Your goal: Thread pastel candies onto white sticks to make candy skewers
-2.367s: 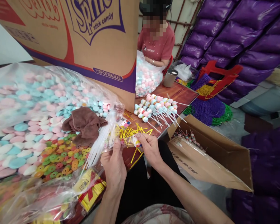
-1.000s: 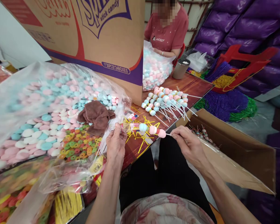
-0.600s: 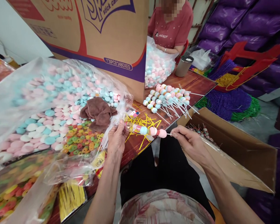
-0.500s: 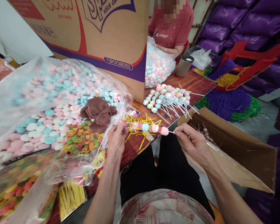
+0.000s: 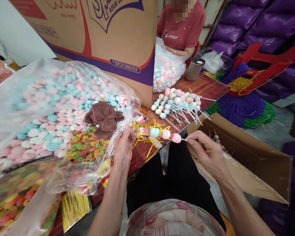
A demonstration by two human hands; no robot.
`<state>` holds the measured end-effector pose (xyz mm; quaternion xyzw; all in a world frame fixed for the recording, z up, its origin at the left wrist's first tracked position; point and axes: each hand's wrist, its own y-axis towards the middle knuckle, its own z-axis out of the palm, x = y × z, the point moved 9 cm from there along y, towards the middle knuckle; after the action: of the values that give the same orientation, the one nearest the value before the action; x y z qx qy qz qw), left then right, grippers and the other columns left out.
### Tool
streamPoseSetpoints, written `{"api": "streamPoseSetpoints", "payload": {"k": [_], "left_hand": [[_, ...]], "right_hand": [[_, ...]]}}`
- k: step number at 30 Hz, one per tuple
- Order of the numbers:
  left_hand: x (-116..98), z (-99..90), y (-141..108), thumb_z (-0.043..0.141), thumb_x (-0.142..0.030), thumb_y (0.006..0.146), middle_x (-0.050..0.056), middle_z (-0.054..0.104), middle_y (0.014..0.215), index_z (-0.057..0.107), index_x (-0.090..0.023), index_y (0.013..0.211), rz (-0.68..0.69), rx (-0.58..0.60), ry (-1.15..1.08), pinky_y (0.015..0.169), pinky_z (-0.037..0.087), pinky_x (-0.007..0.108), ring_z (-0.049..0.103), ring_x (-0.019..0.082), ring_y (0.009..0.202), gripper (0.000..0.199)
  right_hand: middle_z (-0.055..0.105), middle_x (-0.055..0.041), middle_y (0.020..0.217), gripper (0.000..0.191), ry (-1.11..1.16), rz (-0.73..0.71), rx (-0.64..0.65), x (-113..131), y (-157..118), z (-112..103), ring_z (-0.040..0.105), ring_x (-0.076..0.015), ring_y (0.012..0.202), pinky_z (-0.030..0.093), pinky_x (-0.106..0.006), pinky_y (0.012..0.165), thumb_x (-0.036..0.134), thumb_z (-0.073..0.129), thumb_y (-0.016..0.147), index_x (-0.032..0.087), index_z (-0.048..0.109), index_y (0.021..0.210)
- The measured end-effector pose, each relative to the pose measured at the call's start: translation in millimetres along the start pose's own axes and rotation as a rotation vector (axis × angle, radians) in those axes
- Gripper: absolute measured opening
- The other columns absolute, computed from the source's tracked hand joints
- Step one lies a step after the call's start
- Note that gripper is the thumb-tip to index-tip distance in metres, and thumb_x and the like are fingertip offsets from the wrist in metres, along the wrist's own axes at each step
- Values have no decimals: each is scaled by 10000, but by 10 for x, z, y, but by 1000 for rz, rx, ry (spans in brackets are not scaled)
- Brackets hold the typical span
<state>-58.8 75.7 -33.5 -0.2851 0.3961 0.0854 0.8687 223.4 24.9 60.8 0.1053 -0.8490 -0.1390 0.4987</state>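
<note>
I seem mid-bagging, my left hand pinching the wrapper, my right hand gripping the stick of the skewer at that hand's nine o'clock, and the next push calls for straightness.

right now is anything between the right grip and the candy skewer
Nothing visible: the right grip pinches the candy skewer by its white stick. The left grip, at the opposite end, holds a clear wrapper.
</note>
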Motion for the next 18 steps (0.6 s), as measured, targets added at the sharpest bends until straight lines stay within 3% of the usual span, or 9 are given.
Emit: {"api": "streamPoseSetpoints", "payload": {"k": [10, 15, 18], "left_hand": [[52, -2, 20, 924, -318, 539, -40, 626, 645, 641, -139, 707, -39, 25, 10, 539, 448, 175, 554, 54, 560, 374], [117, 50, 53, 923, -314, 541, -19, 642, 643, 665, -128, 730, -147, 131, 112, 503, 435, 184, 556, 65, 530, 370], [158, 77, 52, 926, -331, 535, -14, 638, 627, 672, -121, 730, -192, 185, 179, 480, 421, 185, 549, 66, 511, 382]], "right_hand": [[590, -39, 849, 143, -23, -44, -21, 40, -27, 41, 566, -185, 799, 441, -327, 736, 203, 510, 964, 220, 617, 871], [595, -43, 809, 155, -36, -61, 121, 74, 13, 70, 556, -190, 760, 445, -333, 716, 238, 511, 959, 222, 622, 853], [591, -42, 804, 169, -39, -38, 143, 61, 31, 60, 552, -188, 754, 438, -326, 699, 262, 508, 963, 221, 614, 838]]}}
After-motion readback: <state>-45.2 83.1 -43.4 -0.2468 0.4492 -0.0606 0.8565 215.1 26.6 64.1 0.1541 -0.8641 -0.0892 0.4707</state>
